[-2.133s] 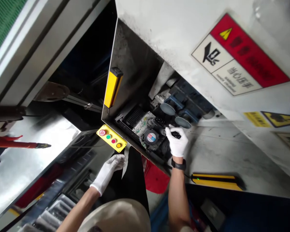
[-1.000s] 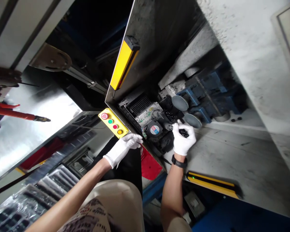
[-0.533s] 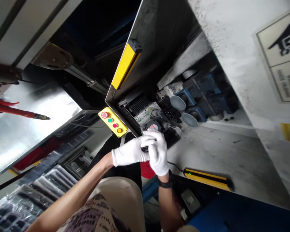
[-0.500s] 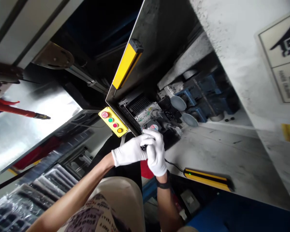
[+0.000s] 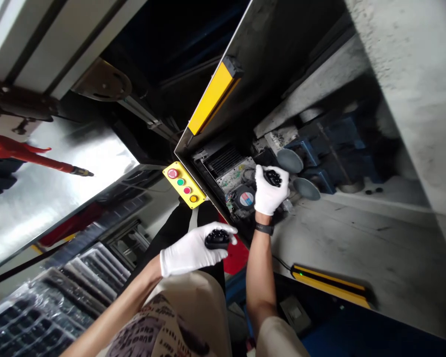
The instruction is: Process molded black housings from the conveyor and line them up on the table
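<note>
My left hand (image 5: 193, 249), in a white glove, grips a small black part with glossy rounded bumps (image 5: 217, 240) in front of my lap. Gloved in white too, my right hand (image 5: 269, 196) is inside the machine opening, its fingers around another black bumpy part (image 5: 273, 177). This hand is over the machine's fixture, beside a round device with a red-and-blue label (image 5: 246, 199). Two grey round discs (image 5: 290, 160) on blue brackets stand just beyond the right hand. Whether the right-hand part touches the fixture cannot be made out.
A yellow button box (image 5: 185, 185) sits at the opening's left edge. Yellow sensor bars (image 5: 211, 98) flank the opening. An orange-red air gun (image 5: 33, 153) hangs at left above a shiny metal surface (image 5: 74, 183). Plastic-wrapped trays (image 5: 33, 312) are stacked at lower left.
My hands were together in front of the opening and have separated. The right hand has reached forward into the machine with a black part; the left has drawn back towards me with another.
</note>
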{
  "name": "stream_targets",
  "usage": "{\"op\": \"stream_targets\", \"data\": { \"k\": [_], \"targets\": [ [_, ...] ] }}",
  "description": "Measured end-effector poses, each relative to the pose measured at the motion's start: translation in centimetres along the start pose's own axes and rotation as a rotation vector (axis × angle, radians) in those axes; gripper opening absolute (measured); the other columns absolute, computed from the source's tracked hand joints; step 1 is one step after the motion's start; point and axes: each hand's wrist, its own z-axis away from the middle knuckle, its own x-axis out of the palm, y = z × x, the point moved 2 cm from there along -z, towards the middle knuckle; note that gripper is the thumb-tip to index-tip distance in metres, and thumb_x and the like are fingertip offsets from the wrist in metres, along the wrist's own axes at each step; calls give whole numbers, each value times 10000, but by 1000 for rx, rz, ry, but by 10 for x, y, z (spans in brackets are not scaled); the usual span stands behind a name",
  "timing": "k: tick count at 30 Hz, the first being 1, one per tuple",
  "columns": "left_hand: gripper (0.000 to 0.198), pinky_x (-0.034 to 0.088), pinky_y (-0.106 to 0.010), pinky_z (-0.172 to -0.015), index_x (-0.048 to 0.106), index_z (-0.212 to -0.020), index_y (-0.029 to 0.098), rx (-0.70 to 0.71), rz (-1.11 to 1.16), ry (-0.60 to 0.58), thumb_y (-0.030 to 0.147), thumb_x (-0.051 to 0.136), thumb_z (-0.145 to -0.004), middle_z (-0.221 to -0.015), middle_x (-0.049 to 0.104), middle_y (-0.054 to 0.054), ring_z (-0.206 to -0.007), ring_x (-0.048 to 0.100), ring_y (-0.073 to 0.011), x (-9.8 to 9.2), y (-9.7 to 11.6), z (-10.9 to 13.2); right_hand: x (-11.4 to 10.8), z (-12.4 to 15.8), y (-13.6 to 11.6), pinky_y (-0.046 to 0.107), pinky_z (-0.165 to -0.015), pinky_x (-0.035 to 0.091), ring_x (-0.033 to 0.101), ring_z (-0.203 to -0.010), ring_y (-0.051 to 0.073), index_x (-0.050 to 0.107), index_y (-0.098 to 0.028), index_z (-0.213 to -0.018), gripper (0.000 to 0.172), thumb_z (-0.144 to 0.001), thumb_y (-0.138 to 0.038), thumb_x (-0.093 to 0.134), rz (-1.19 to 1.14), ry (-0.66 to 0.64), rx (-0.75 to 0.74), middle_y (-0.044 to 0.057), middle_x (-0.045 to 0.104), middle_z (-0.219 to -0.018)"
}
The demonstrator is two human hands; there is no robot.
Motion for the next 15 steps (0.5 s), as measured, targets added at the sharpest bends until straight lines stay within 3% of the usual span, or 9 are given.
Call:
{"op": "stream_targets", "data": {
  "k": [5, 9, 15],
  "targets": [
    [519, 628, -402, -1040, 723, -1426, 212, -54, 35, -18, 171, 808, -915, -1253, 807, -107, -1137, 765, -235, 4, -14, 10, 5, -8, 8, 372, -860, 691, 834, -862, 213, 694, -220, -922, 256, -981, -452, 783, -81, -55, -71, 39, 813, -915],
    [525, 625, -393, -1029, 743, -1399, 224, -70, 54, -14, 127, 799, -886, -1225, 815, -94, -1123, 766, -233, 9, -23, 11, 8, -10, 7, 377, -833, 689, 826, -816, 214, 691, -227, -887, 251, -991, -443, 769, -8, 11, -122, 26, 798, -858],
    [496, 630, -391, -1019, 753, -1366, 219, -90, 82, -29, 150, 819, -880, -1200, 826, -98, -1089, 777, -231, 8, -26, 18, 15, -8, 2, 408, -834, 708, 828, -768, 214, 653, -224, -871, 273, -981, -441, 777, -118, 67, -108, 49, 824, -918]
  ]
}}
